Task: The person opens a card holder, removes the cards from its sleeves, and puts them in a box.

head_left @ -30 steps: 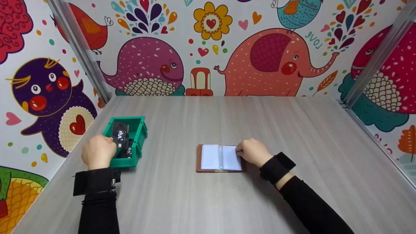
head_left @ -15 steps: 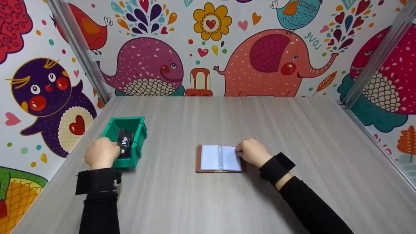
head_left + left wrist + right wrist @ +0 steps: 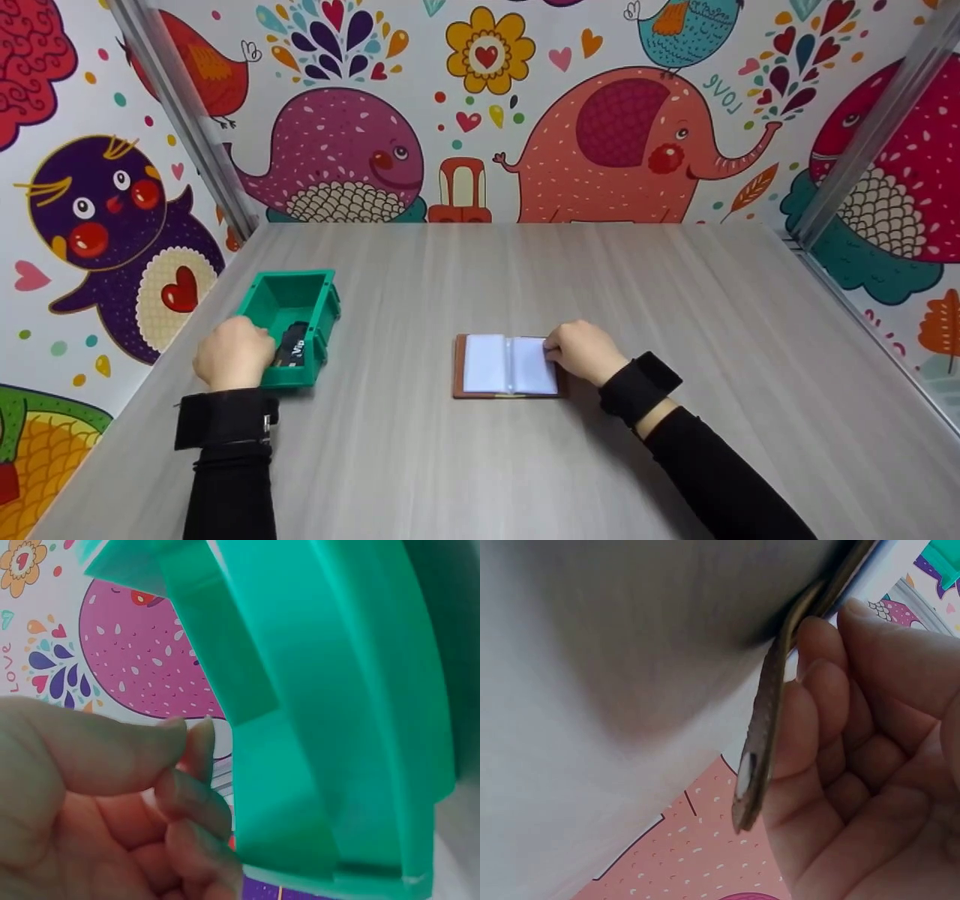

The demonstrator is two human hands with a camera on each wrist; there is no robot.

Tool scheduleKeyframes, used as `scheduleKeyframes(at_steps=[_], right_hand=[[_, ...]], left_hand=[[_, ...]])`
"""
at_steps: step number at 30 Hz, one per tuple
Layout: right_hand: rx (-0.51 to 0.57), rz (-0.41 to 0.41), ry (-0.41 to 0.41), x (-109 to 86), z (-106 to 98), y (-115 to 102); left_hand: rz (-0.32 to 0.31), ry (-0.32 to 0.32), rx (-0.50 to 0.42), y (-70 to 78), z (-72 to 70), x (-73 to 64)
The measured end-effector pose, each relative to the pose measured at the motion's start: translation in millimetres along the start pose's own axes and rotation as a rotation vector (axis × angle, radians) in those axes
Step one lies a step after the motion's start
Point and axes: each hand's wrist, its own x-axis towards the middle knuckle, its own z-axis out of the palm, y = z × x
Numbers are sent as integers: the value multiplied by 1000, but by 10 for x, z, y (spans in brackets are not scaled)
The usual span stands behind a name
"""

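Observation:
A brown card holder with white plastic sleeves lies spread on the table. At its right edge, my right hand pinches the holder between thumb and index finger, the other fingers curled. Its brown strap sticks out beside those fingers in the right wrist view. My left hand is at the near left rim of a green bin. The left wrist view shows its thumb close to loosely curled fingers, with no card visible in them. A black card marked "Vip" lies inside the bin, partly hidden.
The wood-grain table meets a patterned back wall. Patterned side panels with metal posts stand at left and right. Black bands circle both wrists.
The black card that stood tilted by my left fingers has dropped lower into the bin. My left hand has shifted slightly right. The right hand and card holder stay put.

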Motion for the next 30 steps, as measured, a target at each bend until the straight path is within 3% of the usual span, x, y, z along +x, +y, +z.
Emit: scheduleKeyframes(at_steps=[11,17,23,30], right_hand=[[4,3,-3,-5,-3,7],[-6,-6,2,-7,-4,4],[-11,-15,12,-11,0,1],[-19,-20,16,-14,-8,-6]], left_hand=[[33,58,-26,95,-2,-53],[64,176,-68,188,-3,-100],[166,310,-141,337,9,-203],[284,401,-198,572,101,-314]])
